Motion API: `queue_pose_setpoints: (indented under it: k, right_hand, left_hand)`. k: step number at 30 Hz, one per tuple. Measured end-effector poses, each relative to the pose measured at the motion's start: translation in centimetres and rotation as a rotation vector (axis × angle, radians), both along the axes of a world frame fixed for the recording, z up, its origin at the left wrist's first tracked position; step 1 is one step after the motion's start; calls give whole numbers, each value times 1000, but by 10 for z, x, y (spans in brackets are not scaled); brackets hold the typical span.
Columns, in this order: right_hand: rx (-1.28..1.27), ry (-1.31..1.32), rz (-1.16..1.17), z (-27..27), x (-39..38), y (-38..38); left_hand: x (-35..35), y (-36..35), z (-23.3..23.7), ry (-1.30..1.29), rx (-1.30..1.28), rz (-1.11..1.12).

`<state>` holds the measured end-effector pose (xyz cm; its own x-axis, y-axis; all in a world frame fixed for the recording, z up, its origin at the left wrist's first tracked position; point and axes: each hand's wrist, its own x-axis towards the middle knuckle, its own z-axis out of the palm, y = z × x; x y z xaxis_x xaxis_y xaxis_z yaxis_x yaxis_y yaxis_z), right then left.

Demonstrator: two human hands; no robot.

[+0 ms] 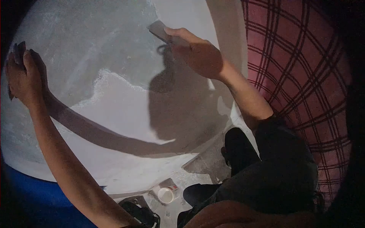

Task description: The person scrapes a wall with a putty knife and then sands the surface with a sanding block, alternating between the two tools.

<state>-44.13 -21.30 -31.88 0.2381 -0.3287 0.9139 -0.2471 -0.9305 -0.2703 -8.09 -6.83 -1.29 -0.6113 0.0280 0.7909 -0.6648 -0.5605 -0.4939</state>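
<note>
My right hand [199,55] is closed around a dark, flat, rectangular scraper [159,31], held against or just off the wall [118,106] near the top middle. At the far left my left hand [24,78] is closed on a narrow dark piece [20,47] that looks like another scraper; most of it lies behind the fingers. A white coating with a ragged edge covers the lower and right part of the wall. The grey patch [95,41] above it spans the upper left. Both arms cast shadows on the surface.
A white cup or small tub [166,195] stands on the floor below the wall, near my dark-clothed legs [243,152]. Red checked cloth [296,64] hangs along the right side. Something blue [38,193] lies at the lower left.
</note>
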Motion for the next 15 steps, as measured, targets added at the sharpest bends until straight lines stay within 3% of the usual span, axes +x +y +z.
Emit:
queue_pose_setpoints:
  k: [2, 4, 11, 13, 14, 15]
  right_hand:
    - [41, 25, -38, 3, 0, -1]
    - [304, 75, 57, 13, -6, 11]
    - [283, 26, 92, 15, -3, 12]
    - [423, -24, 201, 22, -4, 19]
    - [429, -21, 200, 15, -3, 17]
    - [293, -26, 111, 10, 0, 15]
  left_hand:
    - [6, -3, 2, -40, -24, -19]
    - [9, 0, 2, 122, 179, -50]
    - [-10, -4, -16, 141, 172, -164]
    - [12, -10, -13, 385, 54, -75]
    - [26, -12, -8, 389, 60, -74]
    - [31, -14, -4, 445, 32, -17]
